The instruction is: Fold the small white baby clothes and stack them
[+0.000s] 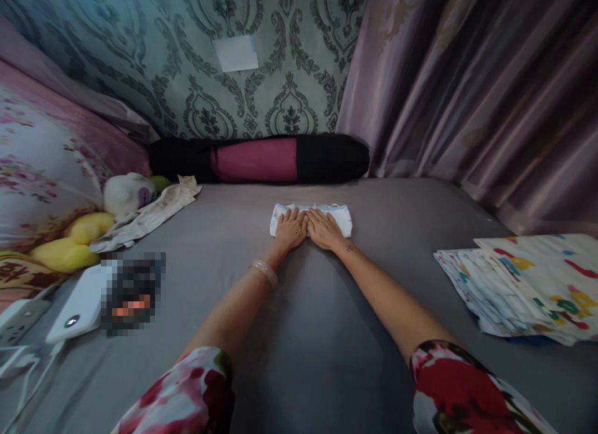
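Note:
A small folded white cloth (344,221) with a pale blue upper edge lies flat on the grey bed sheet (317,347). My left hand (293,227) rests palm down on its left half, fingers stretched forward. On the right half lies my right hand (326,229), also flat, its fingers pointing away from me. The two hands nearly meet at the middle of the cloth. Their palms hide much of its surface, so I cannot tell exactly what kind of item it is.
Folded patterned cloths (514,291) are stacked at the right. A white power bank (84,303), a power strip (23,316) with cables, a yellow plush toy (70,244) and a crumpled cloth (149,216) lie left. A black-and-maroon bolster (256,160) lines the wall.

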`<state>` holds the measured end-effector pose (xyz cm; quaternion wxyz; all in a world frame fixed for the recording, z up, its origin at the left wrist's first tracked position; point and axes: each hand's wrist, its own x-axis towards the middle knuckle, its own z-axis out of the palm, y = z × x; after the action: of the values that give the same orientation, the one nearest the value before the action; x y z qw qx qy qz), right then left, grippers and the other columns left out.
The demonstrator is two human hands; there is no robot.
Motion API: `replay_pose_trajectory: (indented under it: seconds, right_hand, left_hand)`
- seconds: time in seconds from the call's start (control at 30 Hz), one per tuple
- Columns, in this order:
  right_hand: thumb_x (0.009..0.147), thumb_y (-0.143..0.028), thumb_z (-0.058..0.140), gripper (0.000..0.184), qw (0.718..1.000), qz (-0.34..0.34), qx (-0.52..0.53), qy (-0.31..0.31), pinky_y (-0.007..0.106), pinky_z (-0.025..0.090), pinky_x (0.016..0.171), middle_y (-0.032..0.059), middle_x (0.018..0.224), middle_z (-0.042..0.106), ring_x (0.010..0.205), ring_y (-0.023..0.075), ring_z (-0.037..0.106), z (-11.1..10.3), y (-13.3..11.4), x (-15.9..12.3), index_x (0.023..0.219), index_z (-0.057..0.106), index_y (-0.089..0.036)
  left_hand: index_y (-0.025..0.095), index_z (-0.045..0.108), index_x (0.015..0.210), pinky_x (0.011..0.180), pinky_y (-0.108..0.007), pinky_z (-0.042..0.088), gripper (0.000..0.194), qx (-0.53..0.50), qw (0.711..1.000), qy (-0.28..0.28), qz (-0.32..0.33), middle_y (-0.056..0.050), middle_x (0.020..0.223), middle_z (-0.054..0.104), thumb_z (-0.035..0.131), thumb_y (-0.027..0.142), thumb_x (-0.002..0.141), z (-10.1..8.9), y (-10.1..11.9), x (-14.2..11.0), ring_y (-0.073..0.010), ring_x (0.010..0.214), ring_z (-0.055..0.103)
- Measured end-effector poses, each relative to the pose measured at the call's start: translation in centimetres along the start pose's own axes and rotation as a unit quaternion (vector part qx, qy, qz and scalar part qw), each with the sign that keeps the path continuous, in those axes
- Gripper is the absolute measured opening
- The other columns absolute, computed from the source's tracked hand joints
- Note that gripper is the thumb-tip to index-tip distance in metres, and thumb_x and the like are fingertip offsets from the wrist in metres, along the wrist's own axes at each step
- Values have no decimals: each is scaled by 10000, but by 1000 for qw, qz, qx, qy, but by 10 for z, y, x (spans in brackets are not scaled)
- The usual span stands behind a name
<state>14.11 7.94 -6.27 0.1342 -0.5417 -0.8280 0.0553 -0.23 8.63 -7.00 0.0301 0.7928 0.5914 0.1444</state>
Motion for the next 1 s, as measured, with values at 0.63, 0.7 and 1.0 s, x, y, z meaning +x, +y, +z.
replay_pose_trajectory:
  seconds: [0.63,0.7,1.0]
  right_hand:
    - [1008,-360,255,560,999,41,-29,4,460,177,1179,164,1537,354,1441,275,275,-3,22,0,1471,377,-71]
    - [1006,-362,258,564,998,51,-37,3,461,175,1180,172,1536,353,1439,282,278,-4,27,-1,1468,379,-62]
    - [982,-360,256,587,997,70,-35,8,458,196,1178,170,1549,329,1457,277,232,-7,53,-12,1466,366,-46]
  left_hand:
    - [188,448,1431,1159,-534,221,499,0,999,-9,-40,-134,1526,400,310,348,978,-4,-18,7,-295,1426,322]
    - [172,441,1434,1163,-524,218,510,-7,999,-13,-28,-142,1531,389,303,361,981,-4,-24,6,-296,1439,298]
    - [70,380,1454,1169,-450,248,590,-17,999,-24,-15,-197,1561,304,305,407,976,-5,-58,2,-296,1452,275]
